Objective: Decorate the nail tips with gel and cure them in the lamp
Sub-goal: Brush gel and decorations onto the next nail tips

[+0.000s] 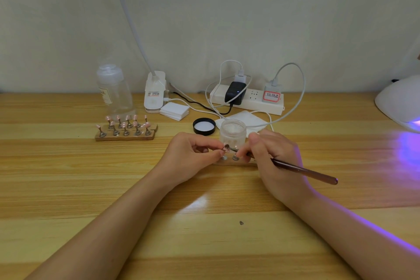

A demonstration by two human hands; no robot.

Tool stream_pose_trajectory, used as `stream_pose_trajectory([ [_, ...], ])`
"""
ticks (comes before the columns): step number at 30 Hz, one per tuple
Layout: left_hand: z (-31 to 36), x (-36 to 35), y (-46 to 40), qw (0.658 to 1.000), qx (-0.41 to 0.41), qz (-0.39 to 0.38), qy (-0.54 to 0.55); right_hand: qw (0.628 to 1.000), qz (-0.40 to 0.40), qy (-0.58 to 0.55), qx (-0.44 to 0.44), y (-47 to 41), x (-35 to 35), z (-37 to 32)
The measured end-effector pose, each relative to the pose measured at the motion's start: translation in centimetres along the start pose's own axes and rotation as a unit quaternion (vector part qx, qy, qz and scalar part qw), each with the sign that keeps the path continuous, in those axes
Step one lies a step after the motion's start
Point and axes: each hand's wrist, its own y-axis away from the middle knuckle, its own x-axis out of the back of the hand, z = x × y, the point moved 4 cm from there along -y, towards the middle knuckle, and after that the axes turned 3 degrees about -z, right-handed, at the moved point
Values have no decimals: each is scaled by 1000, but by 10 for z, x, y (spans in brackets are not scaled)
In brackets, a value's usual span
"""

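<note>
My left hand (193,157) pinches a small metal nail stand with a nail tip (226,148) on its end, held just above a wooden holder strip (229,161). My right hand (270,161) grips a brown gel brush (304,171), whose tip touches the nail tip. Just behind my fingers stands an open frosted gel jar (233,130), and its black lid (204,126) lies to the jar's left. At the right edge, the white curing lamp (400,102) glows purple. Two wooden strips with several pink nail tips (126,128) sit at the left.
A clear bottle (114,91), a white clip lamp base (154,92) and a stack of white pads (174,110) stand at the back left. A power strip (250,99) with chargers and loose cables lies by the wall. A white cloth (247,119) lies behind the jar.
</note>
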Motion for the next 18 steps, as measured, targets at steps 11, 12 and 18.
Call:
stream_pose_trajectory([
  [11,0,0,0,1000,0,4,7,997,20,-68,-26,4,5,1],
  [12,1,0,0,1000,-3,2,7,997,25,-70,-24,3,5,1],
  [18,2,-1,1,1000,-5,-9,-4,998,0,-30,-50,0,1,0],
])
